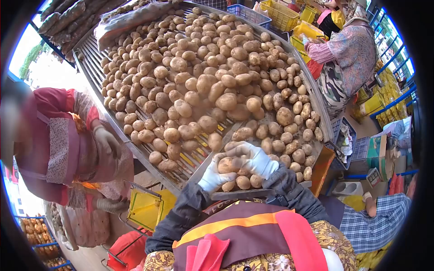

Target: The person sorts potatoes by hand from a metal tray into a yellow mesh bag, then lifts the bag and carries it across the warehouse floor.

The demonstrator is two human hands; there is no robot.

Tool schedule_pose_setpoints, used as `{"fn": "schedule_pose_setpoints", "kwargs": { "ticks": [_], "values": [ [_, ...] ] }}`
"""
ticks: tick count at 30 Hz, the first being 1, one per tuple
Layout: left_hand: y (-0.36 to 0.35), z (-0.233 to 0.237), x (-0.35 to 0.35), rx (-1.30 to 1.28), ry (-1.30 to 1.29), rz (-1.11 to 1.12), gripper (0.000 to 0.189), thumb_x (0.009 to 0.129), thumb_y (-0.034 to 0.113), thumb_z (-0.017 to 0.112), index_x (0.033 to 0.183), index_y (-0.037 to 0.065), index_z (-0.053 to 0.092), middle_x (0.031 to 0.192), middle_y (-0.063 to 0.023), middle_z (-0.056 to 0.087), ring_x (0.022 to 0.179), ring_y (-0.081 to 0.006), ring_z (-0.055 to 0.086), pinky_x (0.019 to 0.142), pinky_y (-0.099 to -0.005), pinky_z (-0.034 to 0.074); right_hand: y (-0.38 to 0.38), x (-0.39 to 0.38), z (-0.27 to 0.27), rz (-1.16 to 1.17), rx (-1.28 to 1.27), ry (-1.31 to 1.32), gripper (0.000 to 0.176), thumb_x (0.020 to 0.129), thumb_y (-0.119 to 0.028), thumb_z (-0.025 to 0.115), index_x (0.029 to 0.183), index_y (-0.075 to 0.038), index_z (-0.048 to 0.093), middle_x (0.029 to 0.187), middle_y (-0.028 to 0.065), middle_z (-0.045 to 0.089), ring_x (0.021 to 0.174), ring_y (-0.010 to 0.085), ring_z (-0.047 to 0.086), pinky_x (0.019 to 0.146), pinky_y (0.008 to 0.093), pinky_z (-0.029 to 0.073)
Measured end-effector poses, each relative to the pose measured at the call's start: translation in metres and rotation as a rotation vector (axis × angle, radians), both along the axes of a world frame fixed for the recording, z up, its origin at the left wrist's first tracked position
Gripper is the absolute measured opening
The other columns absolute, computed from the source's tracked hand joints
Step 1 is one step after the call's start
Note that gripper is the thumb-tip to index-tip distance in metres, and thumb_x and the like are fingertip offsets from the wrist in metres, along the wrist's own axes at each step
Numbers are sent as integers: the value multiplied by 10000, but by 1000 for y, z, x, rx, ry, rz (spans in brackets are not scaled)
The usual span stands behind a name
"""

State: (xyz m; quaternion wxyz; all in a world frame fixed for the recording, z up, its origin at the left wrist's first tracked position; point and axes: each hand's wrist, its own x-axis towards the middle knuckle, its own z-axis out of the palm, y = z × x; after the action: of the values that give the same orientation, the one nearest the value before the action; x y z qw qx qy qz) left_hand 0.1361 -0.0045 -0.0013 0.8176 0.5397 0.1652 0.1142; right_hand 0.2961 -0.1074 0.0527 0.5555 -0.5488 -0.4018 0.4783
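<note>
At the near edge of the table, we see the left hand (213, 177) in a white glove, its thumb and fingers bent around a potato (226, 165). This potato is between the two hands, just above other potatoes. We think that it could slip, because it is round and the glove may give little grip. The right hand (258, 161) has its fingers curved close to the same potato, but they are blurred, and we cannot tell if they hold it too. A push from one side only could turn the potato out. Also, a forearm could knock one of the loose potatoes (243, 182) over the front rim (235, 195).

On the surface, slats (194, 156) show at the left, and the big heap (181, 90) spreads from there to the right side.

In the room, we find at far left a person in red sleeves (54, 131), then stacked sacks (63, 22) behind, and a yellow basket (151, 208) below the table. Beyond the table there are a blue crate (248, 16) and a yellow crate (280, 16); at right, a person in a patterned top (352, 56) is turned away, near blue railings.
</note>
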Motion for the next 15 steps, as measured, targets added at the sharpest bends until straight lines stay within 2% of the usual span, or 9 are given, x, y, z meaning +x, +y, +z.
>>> {"fn": "schedule_pose_setpoints", "kwargs": {
  "ticks": [1,3,5,7,8,9,11,13,15],
  "values": [
    [-4,-2,0,-2,0,5,790,701,230,844,1338,48,413,1222,-77,536,1128,-187,547,969,-325,458,8,0,-4,146,131,-435,325,832,-207,707,1103,-37,652,1245,129,557,1207,237,488,1036,363,380],
    [-8,4,2,-86,-39,33,778,708,196,841,1335,50,403,1201,-70,546,1133,-170,535,976,-312,435,13,-12,-5,182,125,-527,288,828,-162,688,1079,-25,656,1184,129,594,1178,270,515,1035,376,381],
    [8,20,3,259,-161,-150,760,734,227,832,1331,57,394,1188,-65,553,1110,-161,548,933,-318,477,19,-20,2,10,-194,-171,218,891,-179,663,1028,-10,654,941,70,668,897,154,604,827,300,488],
    [-1,13,-15,-149,130,18,828,750,428,795,1394,121,374,1148,-31,552,1046,-160,563,908,-339,506,26,-16,-11,-187,-233,46,197,916,-190,650,1006,-15,659,899,24,664,792,82,572,716,249,493],
    [-5,11,-22,-188,71,44,801,797,554,698,1397,133,375,1200,-42,538,1050,-192,567,925,-367,507,26,-11,-14,-225,-212,148,181,923,-180,643,1013,-24,661,891,-2,661,767,64,557,694,242,492],
    [-3,11,-24,-191,71,51,801,797,554,698,1397,133,375,1200,-42,538,1050,-192,567,925,-367,507,24,-4,-10,-148,-231,216,198,926,-172,640,1064,-30,657,975,0,660,866,71,573,767,242,496],
    [-2,11,-28,-410,99,50,818,806,682,572,1397,150,381,1230,-58,534,1035,-203,576,918,-373,511,14,-10,-1,-22,-62,272,234,915,-153,653,1115,-32,650,1078,6,642,999,85,568,862,246,483],
    [-2,19,-28,-459,116,48,807,819,705,509,1387,144,391,1227,-60,543,1035,-202,582,895,-364,519,11,-21,3,-3,-105,158,261,904,-131,663,1144,-32,646,1157,6,616,1106,97,535,929,252,458],
    [-3,24,-28,-542,150,36,808,846,750,384,1368,134,411,1221,-65,561,1034,-201,594,848,-346,536,14,-22,-8,-62,-116,150,244,898,-120,669,1121,-22,651,1102,10,639,1028,91,562,896,248,469]
  ]
}}
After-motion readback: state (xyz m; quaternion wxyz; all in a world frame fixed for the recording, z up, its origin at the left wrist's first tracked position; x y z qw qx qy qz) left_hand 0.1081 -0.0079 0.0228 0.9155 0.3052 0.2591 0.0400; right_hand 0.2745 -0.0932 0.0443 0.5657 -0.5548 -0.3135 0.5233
